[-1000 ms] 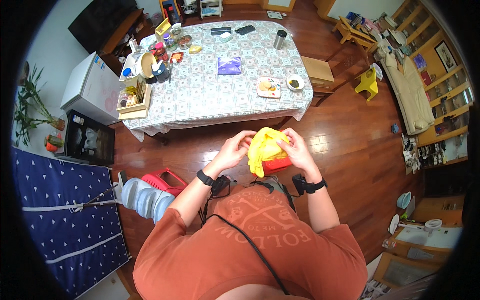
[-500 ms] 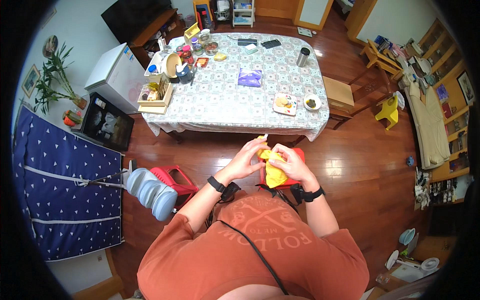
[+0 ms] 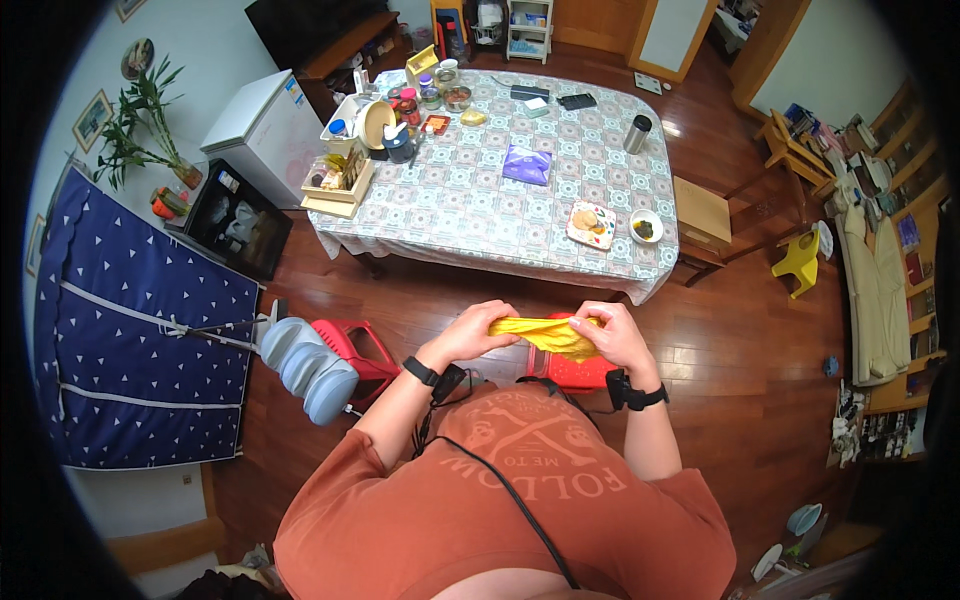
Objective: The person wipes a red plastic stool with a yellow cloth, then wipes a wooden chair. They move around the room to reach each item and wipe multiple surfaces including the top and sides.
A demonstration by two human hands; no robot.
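Observation:
A thin, creased yellow cloth (image 3: 545,334) is stretched sideways between my two hands, in front of my body; whether it is fabric or a soft bag I cannot tell for sure. My left hand (image 3: 480,330) pinches its left end between thumb and fingers. On the other side my right hand (image 3: 613,335) grips the wider, bunched end, from which loose folds hang down. Just below and behind the cloth is a red plastic stool (image 3: 575,374), partly hidden by it.
Ahead stands a table with a patterned tablecloth (image 3: 455,215), bearing a purple packet (image 3: 527,165), a plate of food (image 3: 591,226), a bowl (image 3: 646,227) and a steel flask (image 3: 637,134). To my left are another red stool (image 3: 358,350) and a light-blue padded object (image 3: 308,370).
My hands have moved apart and pulled the yellow cloth from a bunched, hanging shape into a taut sideways strip. The view has shifted, so the table now sits farther right.

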